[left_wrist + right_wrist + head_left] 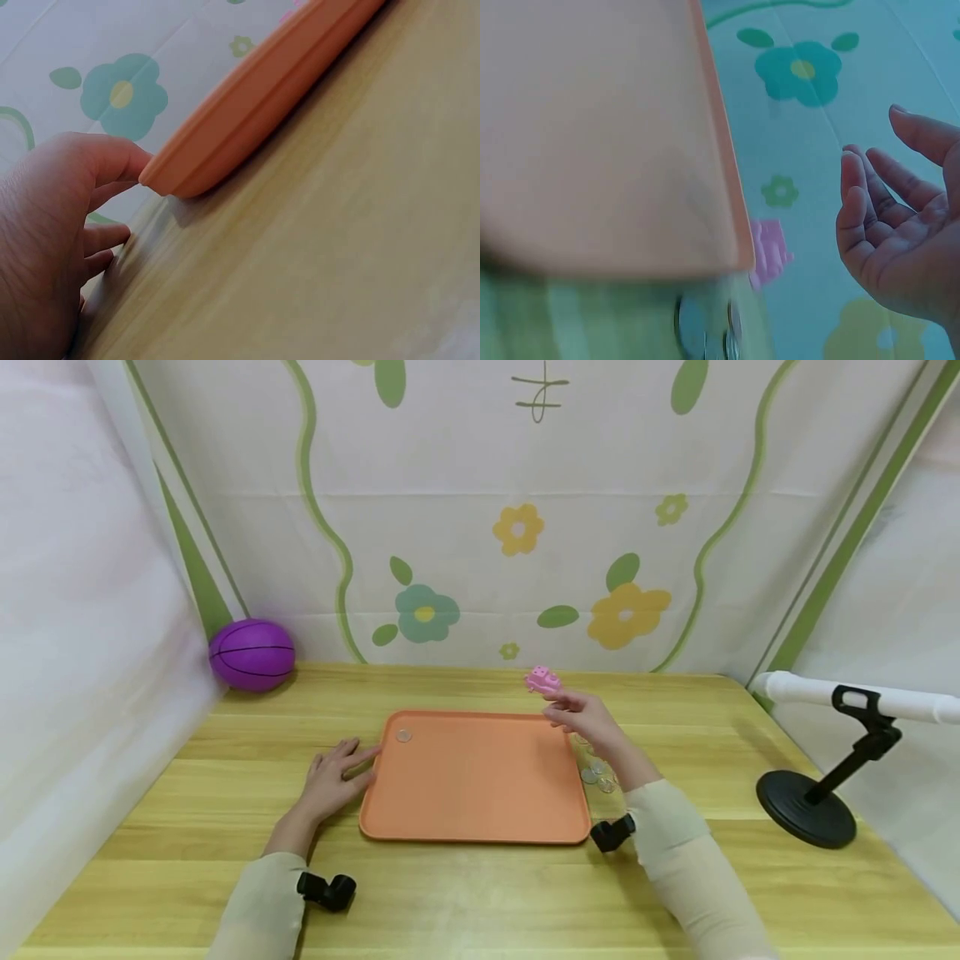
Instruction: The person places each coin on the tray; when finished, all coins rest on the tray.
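An orange tray (pixel 472 777) lies on the wooden table, with one coin (pixel 404 736) in its back left corner. My left hand (pixel 332 785) rests at the tray's left side; its fingertips touch the rim in the left wrist view. Above the tray's back right corner hovers my right hand (pixel 588 720), its fingers loosely bent and nothing in them, as the right wrist view shows. Several coins (pixel 597 768) lie beside the tray's right edge, partly hidden by the right forearm. Just behind that corner stands a small pink toy (pixel 542 680).
At the back left of the table sits a purple ball (pixel 252 655). A black stand (pixel 806 808) carrying a white tube (pixel 795 687) is on the right. A flower-patterned cloth (pixel 465 460) hangs along the table's back edge.
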`<state>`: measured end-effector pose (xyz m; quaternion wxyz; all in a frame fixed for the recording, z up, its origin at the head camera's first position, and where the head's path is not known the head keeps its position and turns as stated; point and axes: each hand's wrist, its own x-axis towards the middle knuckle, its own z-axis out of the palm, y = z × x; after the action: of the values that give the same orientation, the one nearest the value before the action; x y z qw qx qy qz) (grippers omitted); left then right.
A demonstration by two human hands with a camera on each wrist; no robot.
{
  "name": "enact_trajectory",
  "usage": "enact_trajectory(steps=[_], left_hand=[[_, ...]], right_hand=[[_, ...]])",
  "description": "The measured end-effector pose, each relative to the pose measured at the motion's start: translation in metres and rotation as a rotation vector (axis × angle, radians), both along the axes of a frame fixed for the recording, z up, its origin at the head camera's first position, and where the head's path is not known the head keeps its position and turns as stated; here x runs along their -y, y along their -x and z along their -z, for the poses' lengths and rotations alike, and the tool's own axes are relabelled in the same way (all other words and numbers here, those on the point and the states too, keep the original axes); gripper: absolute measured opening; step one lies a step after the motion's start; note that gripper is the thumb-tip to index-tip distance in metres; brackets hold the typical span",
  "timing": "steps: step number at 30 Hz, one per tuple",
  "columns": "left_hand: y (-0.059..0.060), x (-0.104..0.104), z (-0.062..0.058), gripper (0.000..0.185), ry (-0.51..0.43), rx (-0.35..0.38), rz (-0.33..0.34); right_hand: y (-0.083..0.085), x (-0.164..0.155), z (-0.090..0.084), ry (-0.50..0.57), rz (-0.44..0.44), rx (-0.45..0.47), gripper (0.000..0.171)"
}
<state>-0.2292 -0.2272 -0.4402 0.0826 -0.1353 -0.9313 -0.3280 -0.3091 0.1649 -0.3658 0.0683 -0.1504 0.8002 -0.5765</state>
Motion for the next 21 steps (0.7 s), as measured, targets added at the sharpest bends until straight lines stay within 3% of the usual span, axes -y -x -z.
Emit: enact_trajectory(steps=[11,21], left_hand=[[-0.001,-0.002,-0.001,0.041,0.011,-0.019,0.007],[-0.001,-0.002,-0.001,0.041,0.008,-0.025,0.007]], right_hand=[[-0.012,-0.079,0.017,-0.055,0.118,-0.052,0.046],[-0.017,-0.112,0.036,-0.115,0.163,-0.046,0.044]])
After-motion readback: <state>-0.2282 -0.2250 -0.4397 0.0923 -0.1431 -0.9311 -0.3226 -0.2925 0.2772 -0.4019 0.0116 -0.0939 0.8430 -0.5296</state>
